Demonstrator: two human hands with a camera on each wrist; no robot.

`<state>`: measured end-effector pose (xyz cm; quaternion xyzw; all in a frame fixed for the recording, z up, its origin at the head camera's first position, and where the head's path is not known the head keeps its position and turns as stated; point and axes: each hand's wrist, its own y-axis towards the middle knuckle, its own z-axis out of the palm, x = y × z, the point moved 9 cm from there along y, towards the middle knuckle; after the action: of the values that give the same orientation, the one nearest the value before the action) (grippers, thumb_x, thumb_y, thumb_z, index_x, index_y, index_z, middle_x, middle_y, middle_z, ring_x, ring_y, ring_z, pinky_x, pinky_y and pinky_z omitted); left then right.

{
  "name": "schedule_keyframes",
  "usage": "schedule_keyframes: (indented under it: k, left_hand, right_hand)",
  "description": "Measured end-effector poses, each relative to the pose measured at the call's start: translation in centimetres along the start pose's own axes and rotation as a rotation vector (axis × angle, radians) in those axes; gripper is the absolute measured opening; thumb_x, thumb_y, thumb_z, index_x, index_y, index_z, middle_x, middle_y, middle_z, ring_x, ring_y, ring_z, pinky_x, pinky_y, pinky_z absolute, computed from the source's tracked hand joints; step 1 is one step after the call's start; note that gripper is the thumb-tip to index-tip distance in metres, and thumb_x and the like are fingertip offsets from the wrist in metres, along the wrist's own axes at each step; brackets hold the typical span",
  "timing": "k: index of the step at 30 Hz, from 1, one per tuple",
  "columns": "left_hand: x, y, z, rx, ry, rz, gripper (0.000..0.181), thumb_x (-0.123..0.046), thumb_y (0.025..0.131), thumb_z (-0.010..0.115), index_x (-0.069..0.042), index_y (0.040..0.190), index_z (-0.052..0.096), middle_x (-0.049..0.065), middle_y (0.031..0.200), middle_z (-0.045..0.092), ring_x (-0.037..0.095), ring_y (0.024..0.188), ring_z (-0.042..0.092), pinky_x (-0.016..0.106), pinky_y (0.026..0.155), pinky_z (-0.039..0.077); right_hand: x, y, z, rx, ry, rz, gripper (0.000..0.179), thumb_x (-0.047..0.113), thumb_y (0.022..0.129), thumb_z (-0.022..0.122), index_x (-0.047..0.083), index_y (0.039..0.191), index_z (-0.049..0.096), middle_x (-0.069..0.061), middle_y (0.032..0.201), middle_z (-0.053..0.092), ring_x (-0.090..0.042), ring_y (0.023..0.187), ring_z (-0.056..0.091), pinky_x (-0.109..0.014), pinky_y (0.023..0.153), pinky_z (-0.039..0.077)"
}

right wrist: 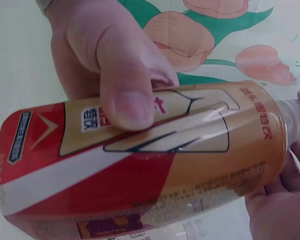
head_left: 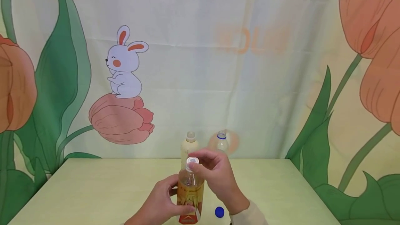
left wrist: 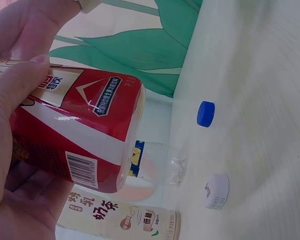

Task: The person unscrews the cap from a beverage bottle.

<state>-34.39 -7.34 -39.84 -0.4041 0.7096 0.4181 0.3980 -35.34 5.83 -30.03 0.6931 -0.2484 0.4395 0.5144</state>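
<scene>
A drink bottle (head_left: pixel 190 197) with a red and gold label stands upright in front of me, its base seemingly lifted off the table. My left hand (head_left: pixel 157 199) grips its body, thumb across the label. At the neck, my right hand (head_left: pixel 218 174) pinches the white cap (head_left: pixel 192 162) between thumb and fingers. The left wrist view shows the bottle's lower label and barcode. In the right wrist view the cap is mostly out of sight behind the right fingers (right wrist: pixel 277 210).
Behind the hands are a capless milk tea bottle (head_left: pixel 189 145) and a clear bottle (head_left: pixel 222 144) with a blue neck ring. A loose blue cap (left wrist: pixel 206 114) and white cap (left wrist: pixel 217 191) lie on the table (head_left: pixel 93 190). A printed curtain (head_left: pixel 193 61) hangs behind.
</scene>
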Motion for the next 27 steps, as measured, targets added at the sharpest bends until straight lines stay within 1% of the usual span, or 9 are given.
schedule_keyframes:
  k: [3, 6, 9, 11, 14, 18, 22, 25, 27]
  left_hand:
    - [0.1, 0.0, 0.0, 0.003, 0.004, -0.001, 0.063, -0.031, 0.075, 0.094, -0.017, 0.129, 0.063, -0.001, 0.123, 0.07, 0.02, 0.112, 0.067, 0.027, 0.098, 0.058]
    - [0.2, 0.0, 0.0, 0.005, 0.011, -0.006, 0.065, -0.033, 0.075, 0.093, -0.017, 0.13, 0.063, -0.002, 0.124, 0.07, 0.02, 0.113, 0.066, 0.031, 0.099, 0.059]
    - [0.4, 0.0, -0.1, 0.003, 0.007, -0.015, 0.064, -0.033, 0.075, 0.093, -0.018, 0.129, 0.063, -0.003, 0.124, 0.07, 0.021, 0.113, 0.066, 0.032, 0.1, 0.058]
    - [0.4, 0.0, -0.1, 0.002, 0.007, -0.017, 0.064, -0.033, 0.075, 0.093, -0.019, 0.129, 0.063, -0.003, 0.124, 0.07, 0.022, 0.114, 0.066, 0.032, 0.1, 0.058]
    - [0.5, -0.1, -0.2, 0.008, 0.011, -0.028, 0.064, -0.034, 0.076, 0.093, -0.02, 0.13, 0.063, -0.003, 0.124, 0.07, 0.022, 0.115, 0.066, 0.036, 0.101, 0.058]
    - [0.7, -0.1, -0.3, 0.014, 0.009, -0.037, 0.065, -0.035, 0.077, 0.092, -0.019, 0.132, 0.062, -0.002, 0.126, 0.069, 0.022, 0.115, 0.065, 0.038, 0.101, 0.058]
    - [0.7, -0.1, -0.4, 0.012, 0.004, -0.03, 0.067, -0.034, 0.077, 0.092, -0.018, 0.133, 0.061, -0.001, 0.127, 0.069, 0.023, 0.116, 0.065, 0.038, 0.101, 0.058]
    - [0.9, -0.1, -0.4, 0.012, 0.003, -0.035, 0.067, -0.035, 0.076, 0.092, -0.018, 0.133, 0.061, -0.001, 0.127, 0.069, 0.023, 0.116, 0.065, 0.039, 0.102, 0.058]
    - [0.9, -0.1, -0.5, 0.008, 0.004, -0.035, 0.065, -0.034, 0.076, 0.092, -0.018, 0.132, 0.062, -0.002, 0.126, 0.069, 0.022, 0.115, 0.065, 0.039, 0.102, 0.058]
  right_hand:
    - [-0.1, -0.1, 0.5, 0.069, 0.013, 0.004, 0.026, 0.011, 0.101, 0.062, -0.002, 0.122, 0.07, -0.014, 0.117, 0.072, -0.012, 0.104, 0.068, -0.028, 0.092, 0.058]
    - [-0.4, -0.1, 0.5, 0.062, 0.003, 0.036, 0.031, 0.015, 0.1, 0.063, 0.0, 0.127, 0.067, -0.022, 0.125, 0.068, -0.014, 0.112, 0.067, -0.027, 0.099, 0.056]
    - [-0.7, 0.0, 0.2, -0.013, -0.025, 0.07, 0.036, 0.017, 0.092, 0.077, 0.003, 0.123, 0.066, -0.017, 0.118, 0.07, -0.018, 0.108, 0.067, -0.028, 0.099, 0.055]
    - [-0.8, 0.0, -0.2, -0.067, -0.056, 0.085, 0.039, 0.017, 0.083, 0.085, 0.004, 0.115, 0.065, -0.011, 0.109, 0.07, -0.02, 0.102, 0.067, -0.029, 0.095, 0.056]
    - [-0.9, 0.0, -0.4, -0.098, -0.097, 0.088, 0.037, 0.018, 0.078, 0.09, 0.006, 0.105, 0.068, -0.006, 0.099, 0.072, -0.021, 0.095, 0.068, -0.031, 0.09, 0.058]
    - [-0.6, 0.0, 0.1, -0.031, -0.079, 0.055, 0.026, 0.015, 0.087, 0.082, 0.006, 0.11, 0.074, -0.013, 0.106, 0.074, -0.018, 0.096, 0.07, -0.031, 0.094, 0.058]
    - [-0.7, -0.2, 0.7, 0.058, -0.035, 0.063, 0.03, 0.011, 0.097, 0.067, 0.003, 0.126, 0.07, -0.021, 0.124, 0.07, -0.013, 0.106, 0.069, -0.029, 0.097, 0.057]
    - [-1.0, -0.2, 0.7, 0.049, -0.041, 0.09, 0.036, 0.014, 0.097, 0.068, 0.006, 0.133, 0.066, -0.019, 0.129, 0.068, -0.014, 0.111, 0.067, -0.028, 0.099, 0.055]
    - [-1.1, -0.1, 0.5, 0.004, -0.065, 0.099, 0.039, 0.016, 0.092, 0.076, 0.009, 0.129, 0.066, -0.015, 0.123, 0.069, -0.017, 0.11, 0.066, -0.028, 0.098, 0.056]
